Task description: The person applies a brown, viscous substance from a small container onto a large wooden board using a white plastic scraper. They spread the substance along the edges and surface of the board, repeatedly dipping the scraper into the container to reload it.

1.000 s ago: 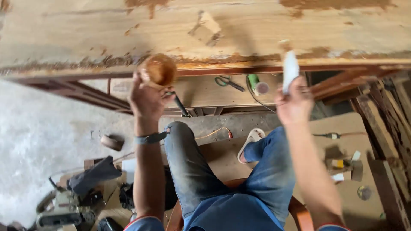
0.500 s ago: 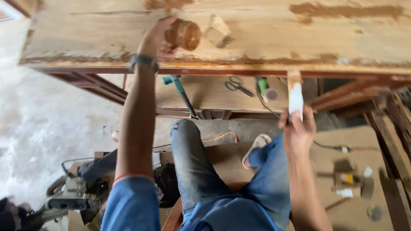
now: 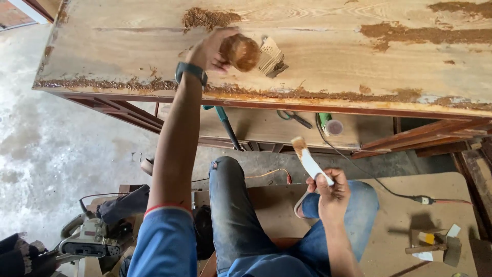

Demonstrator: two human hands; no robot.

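Glue-smeared wooden panel (image 3: 328, 56); lower shelf (image 3: 256, 125) with scissors (image 3: 294, 118) and green-capped bottle (image 3: 329, 124).

Bright, even daylight — soft shadows beneath the wooden panel (image 3: 287, 56), glare on the left concrete floor (image 3: 61, 143), slight motion blur throughout.

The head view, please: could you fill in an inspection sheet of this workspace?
Surface: wooden panel, pale, with brown filler patches and a crusted front edge.
Job's things: small brown cup and a white-handled spatula; a scraper lies on the panel.
Clutter: scissors and a green tube on the lower shelf; belt sander on the floor.
Hands: left hand holds the cup over the panel; right hand holds the spatula above the knee.
Cables: black cord runs to a plug.
Surroundings: concrete floor.
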